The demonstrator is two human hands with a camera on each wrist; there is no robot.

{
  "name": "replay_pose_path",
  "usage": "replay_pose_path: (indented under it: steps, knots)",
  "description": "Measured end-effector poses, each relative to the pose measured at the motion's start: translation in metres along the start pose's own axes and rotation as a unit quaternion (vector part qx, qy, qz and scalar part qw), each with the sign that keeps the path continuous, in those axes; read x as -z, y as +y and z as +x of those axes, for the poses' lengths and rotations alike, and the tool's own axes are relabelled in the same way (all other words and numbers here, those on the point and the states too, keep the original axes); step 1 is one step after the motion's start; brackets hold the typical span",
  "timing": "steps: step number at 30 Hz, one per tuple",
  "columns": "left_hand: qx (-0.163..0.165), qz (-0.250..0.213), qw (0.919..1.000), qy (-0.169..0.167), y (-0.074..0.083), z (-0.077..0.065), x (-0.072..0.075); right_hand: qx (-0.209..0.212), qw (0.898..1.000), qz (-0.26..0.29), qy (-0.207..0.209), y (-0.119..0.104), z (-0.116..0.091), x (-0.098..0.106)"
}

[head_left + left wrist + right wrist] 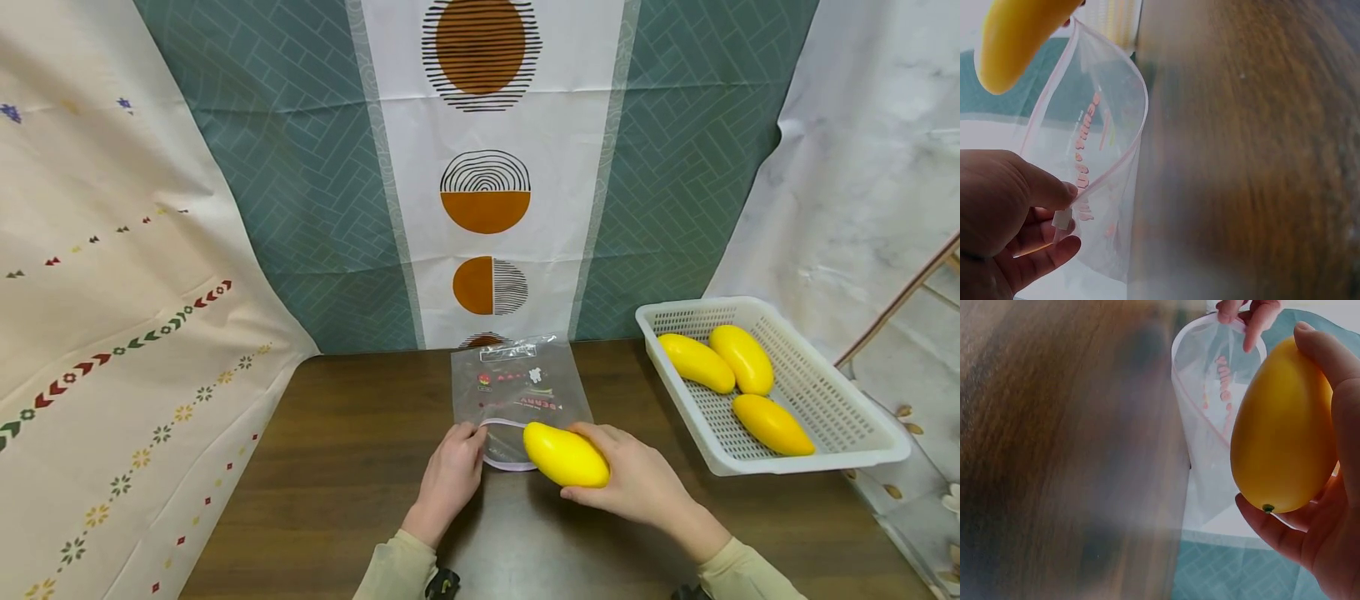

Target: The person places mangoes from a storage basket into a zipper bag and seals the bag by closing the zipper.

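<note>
A clear zip bag (pixel 517 392) with red and white print lies on the table, its pink-rimmed mouth gaping toward me. At the left corner of that mouth, my left hand (pixel 452 467) pinches the rim between thumb and finger, beside a small white slider (pixel 1062 219). My right hand (pixel 637 475) grips a yellow mango (pixel 566 455) by its right end, thumb on one side and fingers on the other. In the head view the mango overlaps the right edge of the bag's mouth. The right wrist view shows its small green stem spot (pixel 1268 508).
To the right stands a white perforated basket (pixel 817 463) holding three more mangoes (pixel 772 425). The dark wooden table (pixel 322 483) meets a patterned cloth backdrop (pixel 322 208) at the rear. Cloths hang along the left and right sides too.
</note>
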State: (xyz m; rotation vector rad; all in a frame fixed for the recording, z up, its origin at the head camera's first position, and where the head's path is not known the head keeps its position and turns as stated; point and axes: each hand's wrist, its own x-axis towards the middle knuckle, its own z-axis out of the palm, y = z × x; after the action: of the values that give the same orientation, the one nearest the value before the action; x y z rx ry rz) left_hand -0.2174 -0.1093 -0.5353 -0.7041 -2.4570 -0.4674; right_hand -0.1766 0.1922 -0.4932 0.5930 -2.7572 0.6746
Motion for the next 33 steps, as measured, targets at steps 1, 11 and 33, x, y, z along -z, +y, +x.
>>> replay_pose_path:
  steps: [1,11,33]
  knots:
    - [0.0,0.0,1.0,-0.001,0.0,0.0,0.0,0.001,1.0,0.0,0.0,-0.001,0.0,-0.001]
    - [-0.002,0.001,1.0,0.004,0.002,0.001,0.0,0.009,1.0,-0.005,-0.009,-0.004,0.0,-0.009]
    - [-0.005,-0.004,1.0,-0.004,0.007,0.001,-0.003,-0.001,0.999,-0.039,-0.023,-0.02,0.002,-0.024]
